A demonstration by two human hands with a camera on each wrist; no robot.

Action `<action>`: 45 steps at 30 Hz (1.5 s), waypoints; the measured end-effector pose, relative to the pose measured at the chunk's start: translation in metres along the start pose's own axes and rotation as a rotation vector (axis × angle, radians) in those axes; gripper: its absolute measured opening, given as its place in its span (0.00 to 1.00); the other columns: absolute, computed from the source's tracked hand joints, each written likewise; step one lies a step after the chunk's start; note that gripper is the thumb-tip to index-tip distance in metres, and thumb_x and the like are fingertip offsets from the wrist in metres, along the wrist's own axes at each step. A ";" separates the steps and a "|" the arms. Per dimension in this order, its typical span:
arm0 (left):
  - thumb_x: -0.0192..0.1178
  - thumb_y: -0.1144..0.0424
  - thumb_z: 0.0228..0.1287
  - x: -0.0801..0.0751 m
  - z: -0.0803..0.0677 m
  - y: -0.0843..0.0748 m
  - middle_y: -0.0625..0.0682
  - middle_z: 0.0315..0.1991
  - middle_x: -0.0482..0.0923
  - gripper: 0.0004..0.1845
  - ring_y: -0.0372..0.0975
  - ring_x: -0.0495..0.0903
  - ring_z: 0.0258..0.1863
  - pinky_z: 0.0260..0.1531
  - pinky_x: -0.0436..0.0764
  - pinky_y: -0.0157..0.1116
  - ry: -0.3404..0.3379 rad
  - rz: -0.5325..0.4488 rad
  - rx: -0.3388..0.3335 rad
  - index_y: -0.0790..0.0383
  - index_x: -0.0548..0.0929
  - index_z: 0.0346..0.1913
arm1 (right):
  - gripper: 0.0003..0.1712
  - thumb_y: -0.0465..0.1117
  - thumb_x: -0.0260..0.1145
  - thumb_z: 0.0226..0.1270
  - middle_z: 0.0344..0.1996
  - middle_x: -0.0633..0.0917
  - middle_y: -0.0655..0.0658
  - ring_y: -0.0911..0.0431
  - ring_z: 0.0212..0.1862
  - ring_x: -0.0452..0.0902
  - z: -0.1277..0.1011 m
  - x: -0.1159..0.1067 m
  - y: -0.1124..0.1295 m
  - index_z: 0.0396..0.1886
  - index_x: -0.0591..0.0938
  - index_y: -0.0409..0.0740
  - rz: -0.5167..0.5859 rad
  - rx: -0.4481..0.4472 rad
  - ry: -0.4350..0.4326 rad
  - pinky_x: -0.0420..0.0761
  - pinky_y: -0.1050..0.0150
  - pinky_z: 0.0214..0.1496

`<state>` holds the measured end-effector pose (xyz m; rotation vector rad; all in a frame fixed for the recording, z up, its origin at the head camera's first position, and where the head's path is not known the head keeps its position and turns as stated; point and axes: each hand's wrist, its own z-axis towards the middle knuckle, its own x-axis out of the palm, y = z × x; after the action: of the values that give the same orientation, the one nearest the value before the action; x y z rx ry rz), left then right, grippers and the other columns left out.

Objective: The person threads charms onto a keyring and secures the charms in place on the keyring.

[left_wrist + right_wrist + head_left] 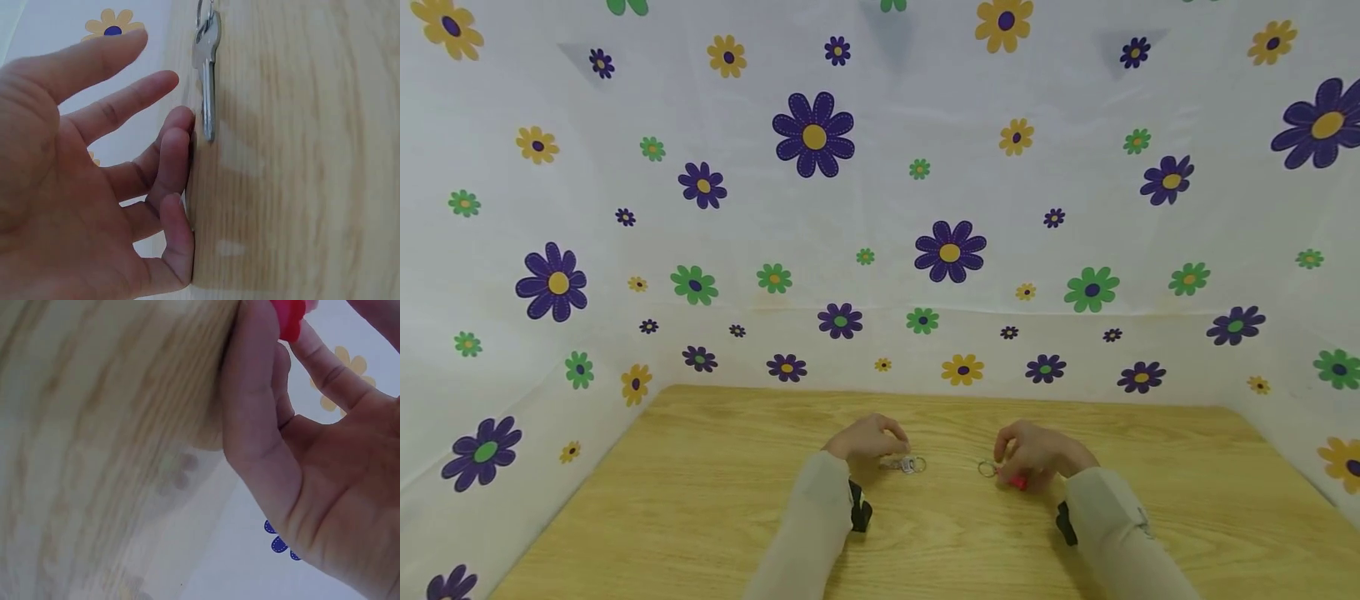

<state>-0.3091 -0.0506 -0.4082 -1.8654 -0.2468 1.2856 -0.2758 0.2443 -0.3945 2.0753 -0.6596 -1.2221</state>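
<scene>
A metal key (208, 78) on a ring lies on the wooden table, its blade pointing toward my left hand (867, 437). In the left wrist view the thumb and index finger are spread apart, the other fingers bent loosely with their tips along the table, and nothing is between them. The split ring (920, 464) extends past that hand. To the right, my right hand (1037, 450) bends over a red keychain (1018, 482), pinching it near its ring (987, 469). In the right wrist view the red piece (290, 319) shows among the fingers, partly hidden.
The wood-grain table (947, 542) reaches back to a white sheet (737, 250) printed with purple, green and yellow flowers, which also hangs at both sides. Dark wrist mounts (860, 507) sit under both light sleeves (808, 525).
</scene>
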 end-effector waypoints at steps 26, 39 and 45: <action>0.78 0.64 0.53 0.022 0.007 -0.013 0.52 0.44 0.84 0.07 0.42 0.76 0.36 0.43 0.79 0.45 -0.135 0.117 -0.135 0.57 0.89 0.33 | 0.10 0.29 0.74 0.59 0.23 0.79 0.48 0.57 0.24 0.71 0.001 0.003 0.001 0.25 0.81 0.40 -0.072 -0.039 -0.012 0.80 0.66 0.25; 0.74 0.72 0.55 0.021 0.001 -0.018 0.51 0.36 0.82 0.07 0.41 0.74 0.31 0.35 0.79 0.43 -0.085 0.077 -0.080 0.63 0.85 0.29 | 0.04 0.30 0.65 0.60 0.22 0.79 0.47 0.56 0.26 0.73 -0.001 -0.008 -0.007 0.27 0.79 0.37 -0.008 -0.085 -0.018 0.81 0.65 0.29; 0.71 0.72 0.60 0.017 -0.007 -0.015 0.51 0.36 0.83 0.02 0.40 0.75 0.30 0.35 0.79 0.41 -0.057 0.026 -0.028 0.66 0.87 0.32 | 0.02 0.29 0.62 0.61 0.21 0.81 0.46 0.57 0.25 0.72 0.000 -0.008 -0.009 0.31 0.80 0.33 0.053 -0.140 -0.002 0.76 0.66 0.27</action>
<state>-0.2913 -0.0348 -0.4086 -1.8632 -0.2730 1.3611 -0.2781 0.2564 -0.3964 1.9301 -0.6088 -1.2051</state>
